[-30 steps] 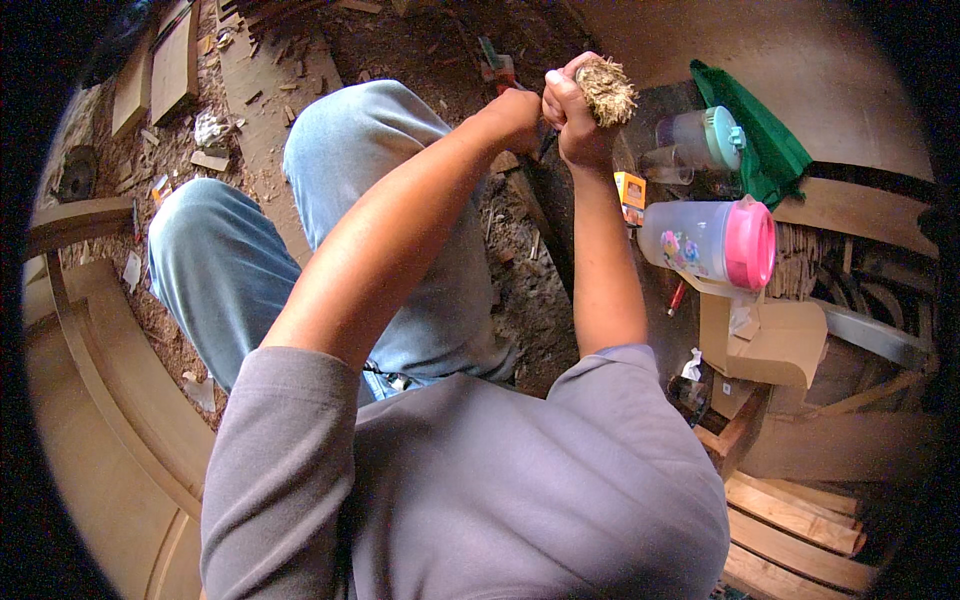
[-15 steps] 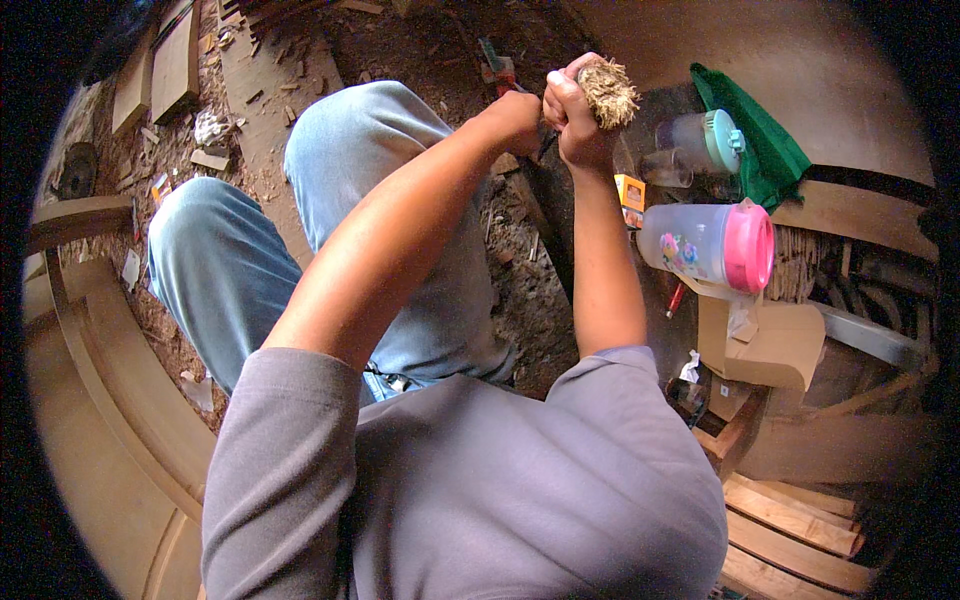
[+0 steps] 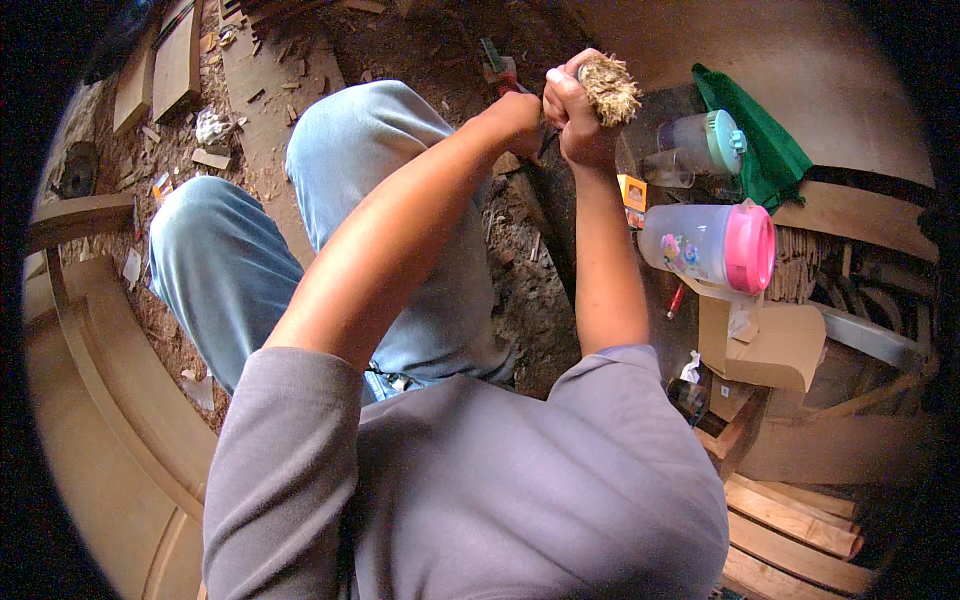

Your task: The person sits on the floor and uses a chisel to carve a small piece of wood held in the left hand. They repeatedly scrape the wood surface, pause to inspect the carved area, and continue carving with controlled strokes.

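Observation:
Both fists meet side by side at the top of the head view, beyond my knees. My right hand [image 3: 578, 105] is wrapped round a tool handle with a frayed, straw-coloured fibrous end [image 3: 610, 89] that sticks out on its thumb side. The rest of that tool is hidden in the fist. Touching it from the left, my left hand [image 3: 518, 122] is closed too, and what it grips is hidden. A dark pointed piece [image 3: 546, 146] shows just below the left fist. Against its far side lies a red and green object [image 3: 500, 70], too small to name.
To the right lie a clear jug with a pink lid [image 3: 705, 245], another with a turquoise lid [image 3: 710, 140], green cloth [image 3: 760, 150], an orange box [image 3: 631, 190] and a cardboard box [image 3: 780, 345]. Wood slats [image 3: 790, 535] are stacked lower right; boards [image 3: 176, 65] lie upper left.
The frayed end and my right fist have shifted up very slightly. Both hands keep their closed grip side by side.

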`<state>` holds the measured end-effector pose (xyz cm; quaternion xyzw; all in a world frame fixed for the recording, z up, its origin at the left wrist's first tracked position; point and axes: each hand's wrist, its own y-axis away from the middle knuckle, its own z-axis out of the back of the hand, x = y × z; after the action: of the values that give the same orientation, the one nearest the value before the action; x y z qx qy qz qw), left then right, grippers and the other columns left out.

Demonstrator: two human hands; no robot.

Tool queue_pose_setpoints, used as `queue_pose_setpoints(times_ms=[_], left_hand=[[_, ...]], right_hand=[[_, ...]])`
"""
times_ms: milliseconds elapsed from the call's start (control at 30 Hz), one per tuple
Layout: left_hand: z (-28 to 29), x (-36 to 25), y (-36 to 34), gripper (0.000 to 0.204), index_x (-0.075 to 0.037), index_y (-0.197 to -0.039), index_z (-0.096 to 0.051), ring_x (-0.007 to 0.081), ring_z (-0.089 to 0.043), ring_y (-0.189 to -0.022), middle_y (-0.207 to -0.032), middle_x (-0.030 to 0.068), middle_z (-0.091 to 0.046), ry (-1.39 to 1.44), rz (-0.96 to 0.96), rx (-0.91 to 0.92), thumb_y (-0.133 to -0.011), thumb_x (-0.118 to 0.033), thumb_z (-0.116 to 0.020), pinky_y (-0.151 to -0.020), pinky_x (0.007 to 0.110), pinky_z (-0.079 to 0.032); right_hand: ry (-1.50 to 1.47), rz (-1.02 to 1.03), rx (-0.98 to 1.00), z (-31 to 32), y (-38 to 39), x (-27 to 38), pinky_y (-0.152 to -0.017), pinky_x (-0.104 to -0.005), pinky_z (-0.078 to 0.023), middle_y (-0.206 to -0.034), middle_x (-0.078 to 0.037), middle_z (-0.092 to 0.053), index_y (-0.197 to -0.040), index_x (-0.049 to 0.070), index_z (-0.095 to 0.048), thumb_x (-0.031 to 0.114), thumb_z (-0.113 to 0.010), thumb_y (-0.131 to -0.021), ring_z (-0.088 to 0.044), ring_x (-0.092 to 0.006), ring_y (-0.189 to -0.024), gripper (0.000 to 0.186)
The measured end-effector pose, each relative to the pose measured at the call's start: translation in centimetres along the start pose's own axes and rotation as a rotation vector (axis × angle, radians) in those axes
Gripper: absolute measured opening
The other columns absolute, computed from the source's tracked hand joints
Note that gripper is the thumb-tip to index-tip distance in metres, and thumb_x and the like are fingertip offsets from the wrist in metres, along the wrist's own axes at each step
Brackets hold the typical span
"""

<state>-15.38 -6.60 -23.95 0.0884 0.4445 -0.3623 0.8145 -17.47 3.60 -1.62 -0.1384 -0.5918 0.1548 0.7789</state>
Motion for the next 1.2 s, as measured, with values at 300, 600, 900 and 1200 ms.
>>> queue_pose_setpoints(times_ms=[300, 600, 900, 1200], left_hand=[[1.8, -2.4, 1.3, 0.029, -0.011, -0.095, -0.071, 0.0321, -0.067, -0.093, -0.099, 0.0139, -0.07, -0.027, 0.049, 0.034, -0.066, -0.014, -0.072, -0.079, 0.039, -0.054], [2.2, -2.6, 1.2, 0.029, -0.01, -0.091, -0.071, 0.0319, -0.068, -0.088, -0.095, 0.0139, -0.07, -0.049, -0.117, -0.084, -0.063, -0.016, -0.076, -0.076, 0.039, -0.054], [0.1, -0.5, 0.6, 0.028, -0.011, -0.09, -0.071, 0.0324, -0.068, -0.089, -0.094, 0.014, -0.071, -0.128, -0.244, -0.172, -0.063, -0.016, -0.075, -0.076, 0.04, -0.054], [0.4, -0.5, -0.2, 0.027, -0.01, -0.09, -0.071, 0.0326, -0.068, -0.088, -0.095, 0.0134, -0.07, -0.036, -0.167, -0.102, -0.064, -0.018, -0.073, -0.075, 0.04, -0.054]], right_hand=[[0.036, 0.015, 0.012, 0.2, 0.3, -0.3, -0.046, -0.0222, -0.027, -0.06, 0.003, -0.039, -0.079, 0.01, -0.044, 0.009, -0.059, -0.087, -0.034, -0.0049, -0.051, 0.017], [0.028, -0.008, 0.03, 0.1, 0.3, -0.5, -0.046, -0.0233, -0.026, -0.06, 0.003, -0.037, -0.082, 0.011, -0.042, 0.009, -0.058, -0.087, -0.032, -0.0052, -0.049, 0.017], [-0.008, -0.027, 0.016, 0.1, 0.2, -0.6, -0.045, -0.0227, -0.026, -0.059, 0.003, -0.036, -0.082, 0.011, -0.042, 0.009, -0.058, -0.087, -0.032, -0.005, -0.05, 0.017], [0.012, -0.008, 0.009, 0.0, 0.0, -0.5, -0.045, -0.0224, -0.026, -0.06, 0.003, -0.037, -0.081, 0.011, -0.043, 0.012, -0.058, -0.088, -0.034, -0.0052, -0.05, 0.017]])
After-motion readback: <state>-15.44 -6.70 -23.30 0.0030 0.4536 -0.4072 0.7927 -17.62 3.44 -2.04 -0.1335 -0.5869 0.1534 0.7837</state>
